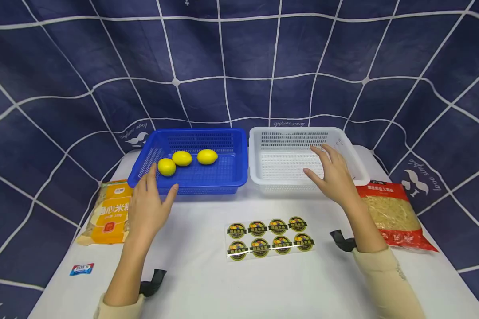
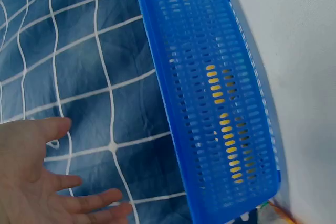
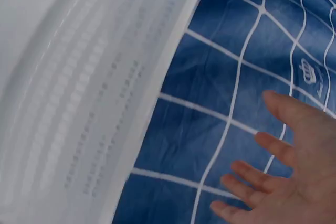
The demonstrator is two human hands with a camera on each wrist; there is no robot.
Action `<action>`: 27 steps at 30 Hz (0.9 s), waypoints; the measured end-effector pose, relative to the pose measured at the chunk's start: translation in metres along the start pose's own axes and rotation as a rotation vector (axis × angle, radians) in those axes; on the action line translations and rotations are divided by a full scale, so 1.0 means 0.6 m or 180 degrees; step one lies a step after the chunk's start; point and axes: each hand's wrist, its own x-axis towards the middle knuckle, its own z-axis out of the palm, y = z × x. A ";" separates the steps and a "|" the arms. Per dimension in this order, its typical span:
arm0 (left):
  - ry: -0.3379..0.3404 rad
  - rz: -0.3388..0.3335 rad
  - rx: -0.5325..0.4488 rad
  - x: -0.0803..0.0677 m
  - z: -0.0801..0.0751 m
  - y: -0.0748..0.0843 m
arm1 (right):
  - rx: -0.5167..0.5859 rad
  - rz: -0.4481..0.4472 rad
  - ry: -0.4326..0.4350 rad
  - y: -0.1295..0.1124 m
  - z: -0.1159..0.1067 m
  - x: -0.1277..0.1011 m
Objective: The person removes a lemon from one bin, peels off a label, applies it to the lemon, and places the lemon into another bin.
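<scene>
1. The blue slotted plastic basket (image 1: pixel 191 161) sits at the back left of the white table (image 1: pixel 207 283), holding three yellow lemons (image 1: pixel 182 158) in a row.
2. The left hand (image 1: pixel 149 206) hovers just before its near left corner, fingers straight and spread, holding nothing.
3. The white slotted plastic basket (image 1: pixel 299 161) stands just beside the blue one; the right hand (image 1: pixel 333 175) is over its near right part, fingers spread, gripping nothing.
4. A sheet of round stickers (image 1: pixel 269 238) lies between the forearms.
5. An orange packet (image 1: pixel 109 212) lies at the left, a red noodle packet (image 1: pixel 393 215) at the right.
</scene>
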 end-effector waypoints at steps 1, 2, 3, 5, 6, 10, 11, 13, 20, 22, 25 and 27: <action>0.0057 -0.0065 -0.0046 0.000 -0.002 -0.002 | 0.0097 -0.0044 0.0045 -0.005 0.007 0.005; 0.0105 -0.0136 -0.0102 -0.001 -0.002 -0.005 | 0.0196 -0.0097 0.0096 -0.010 0.014 0.009; 0.0144 -0.0209 -0.0166 -0.001 -0.003 -0.008 | 0.0297 -0.0145 0.0137 -0.016 0.022 0.014; 0.0222 -0.0369 -0.0327 -0.003 -0.001 -0.015 | 0.0479 -0.0237 0.0211 -0.029 0.039 0.025; 0.0257 -0.0450 -0.0416 -0.004 0.002 -0.019 | 0.0579 -0.0274 0.0232 -0.035 0.049 0.031; 0.0385 -0.0766 -0.0951 -0.003 0.019 -0.043 | 0.0976 -0.0333 0.0256 -0.068 0.092 0.056; 0.0400 -0.0845 -0.1156 -0.002 0.024 -0.050 | 0.1090 -0.0333 0.0258 -0.077 0.103 0.063; 0.0420 -0.1007 -0.1624 0.003 0.037 -0.066 | 0.1343 -0.0310 0.0263 -0.096 0.123 0.080; 0.0316 -0.1487 -0.3076 0.019 0.081 -0.100 | 0.2009 -0.0115 0.0061 -0.164 0.181 0.157; 0.0327 -0.1506 -0.3364 0.021 0.093 -0.097 | 0.2026 -0.0044 -0.0067 -0.180 0.196 0.184; 0.0412 -0.1493 -0.3742 0.023 0.108 -0.085 | 0.2053 0.0061 -0.0240 -0.202 0.215 0.224; 0.0466 -0.1500 -0.3903 0.025 0.115 -0.072 | 0.2078 0.0138 -0.0351 -0.217 0.225 0.251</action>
